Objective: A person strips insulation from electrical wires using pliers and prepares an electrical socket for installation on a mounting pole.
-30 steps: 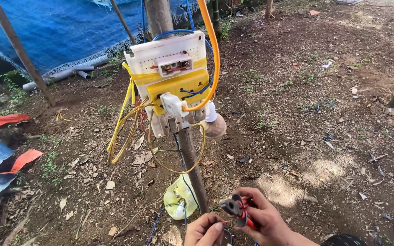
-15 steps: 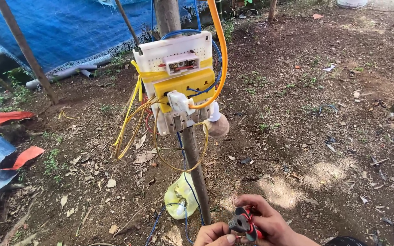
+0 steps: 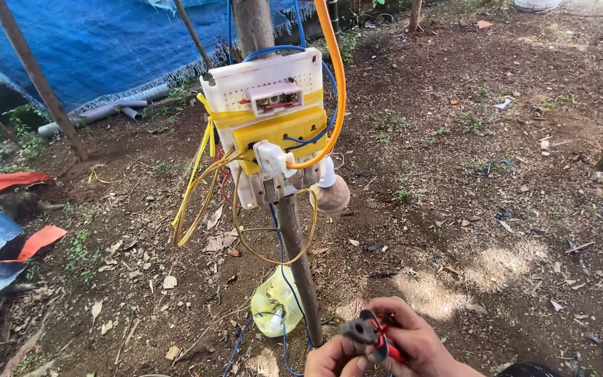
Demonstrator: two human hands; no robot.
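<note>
My right hand (image 3: 413, 338) grips pliers with red and black handles (image 3: 373, 333) near the bottom edge, their dark jaws pointing left. My left hand (image 3: 331, 357) sits just beside the jaws with its fingers curled near them; what it pinches is too small to tell. Both hands are low and in front of a thin wooden post (image 3: 298, 258). A white and yellow electrical board (image 3: 273, 129) is fastened to the post higher up. Yellow, blue and orange wires (image 3: 197, 188) loop from the board. A bulb (image 3: 331, 192) hangs at its right lower corner.
A yellow plastic bag (image 3: 273, 307) lies at the post's foot. A blue tarpaulin (image 3: 99, 49) hangs at the back left, with pipes (image 3: 106, 112) beneath it. Red and blue cloth (image 3: 1, 223) lies at the left. Bare dirt with leaves and litter spreads to the right.
The view has shifted so the board and post sit further right and higher. My hands have stayed together at the bottom with the pliers, turning them slightly.
</note>
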